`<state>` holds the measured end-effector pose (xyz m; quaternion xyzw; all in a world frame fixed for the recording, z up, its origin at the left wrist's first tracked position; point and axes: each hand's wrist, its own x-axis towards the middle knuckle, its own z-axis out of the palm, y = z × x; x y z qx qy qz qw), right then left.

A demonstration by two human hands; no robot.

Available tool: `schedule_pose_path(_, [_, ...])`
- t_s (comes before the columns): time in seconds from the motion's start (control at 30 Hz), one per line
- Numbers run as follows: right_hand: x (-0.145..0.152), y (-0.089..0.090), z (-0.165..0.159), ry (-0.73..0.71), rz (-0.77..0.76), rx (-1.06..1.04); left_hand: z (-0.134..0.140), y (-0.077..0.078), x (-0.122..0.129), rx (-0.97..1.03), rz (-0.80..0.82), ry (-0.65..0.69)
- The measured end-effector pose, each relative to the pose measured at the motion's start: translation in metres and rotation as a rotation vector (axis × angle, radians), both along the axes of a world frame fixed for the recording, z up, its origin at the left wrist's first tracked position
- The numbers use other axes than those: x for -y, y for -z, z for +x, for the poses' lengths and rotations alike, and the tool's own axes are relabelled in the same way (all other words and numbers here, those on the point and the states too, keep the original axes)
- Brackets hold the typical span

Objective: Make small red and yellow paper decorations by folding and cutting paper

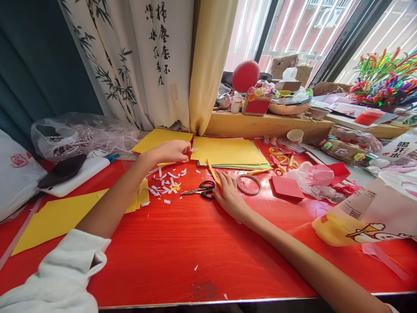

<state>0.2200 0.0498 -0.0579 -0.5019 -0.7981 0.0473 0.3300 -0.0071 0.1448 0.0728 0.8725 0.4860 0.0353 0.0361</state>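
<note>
My left hand (171,151) is over the near-left corner of a yellow paper stack (224,150), fingers curled together; a small pale scrap shows by the fingertips, and what they grip is unclear. My right hand (230,195) rests low over the red table, a narrow yellow strip (212,171) between its thumb and index finger. Black-handled scissors (206,190) lie just left of that hand, blades pointing left. A ring-shaped roll of tape (249,184) lies on its right. White paper scraps (166,182) are heaped below my left hand.
More yellow sheets (65,213) lie under my left forearm. Red paper squares (286,188), yellow-handled scissors (282,160) and a drink cup (361,213) stand or lie to the right. A phone (63,170) and plastic bags (87,134) are at left. A cluttered windowsill (234,123) runs behind.
</note>
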Motion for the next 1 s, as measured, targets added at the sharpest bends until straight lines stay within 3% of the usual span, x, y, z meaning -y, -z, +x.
schedule_pose_path(0.13, [0.005,-0.013,0.0,-0.06,-0.002,-0.222,0.008,-0.019,0.019,0.332,-0.103,0.123])
schedule_pose_path(0.23, [0.007,-0.02,0.0,-0.178,-0.166,-0.517,0.019,-0.016,0.027,0.448,-0.286,0.216])
schedule_pose_path(0.37, [0.004,-0.02,-0.001,-0.218,-0.375,-0.745,0.032,-0.003,0.025,0.295,-0.346,0.344])
schedule_pose_path(0.47, [0.002,-0.017,0.001,-0.108,-0.266,-0.667,0.042,0.002,0.033,0.13,-0.378,0.365])
schedule_pose_path(0.53, [0.002,-0.016,0.002,-0.065,-0.205,-0.632,0.049,0.002,0.052,0.06,-0.377,0.422])
schedule_pose_path(0.63, [0.001,-0.016,0.005,-0.017,-0.236,-0.661,0.054,0.009,0.096,-0.024,-0.424,0.581])
schedule_pose_path(0.73, [0.0,-0.017,0.006,0.018,-0.264,-0.721,0.051,0.028,0.135,-0.128,-0.363,0.659])
schedule_pose_path(0.83, [0.002,-0.018,0.004,-0.015,-0.252,-0.75,0.044,0.051,0.145,-0.072,-0.255,0.754])
schedule_pose_path(0.93, [0.006,-0.019,0.002,-0.077,-0.244,-0.743,0.039,0.069,0.132,0.133,-0.227,0.69])
schedule_pose_path(1.0, [0.01,-0.022,0.0,-0.139,-0.265,-0.739,0.037,0.078,0.121,0.35,-0.251,0.478])
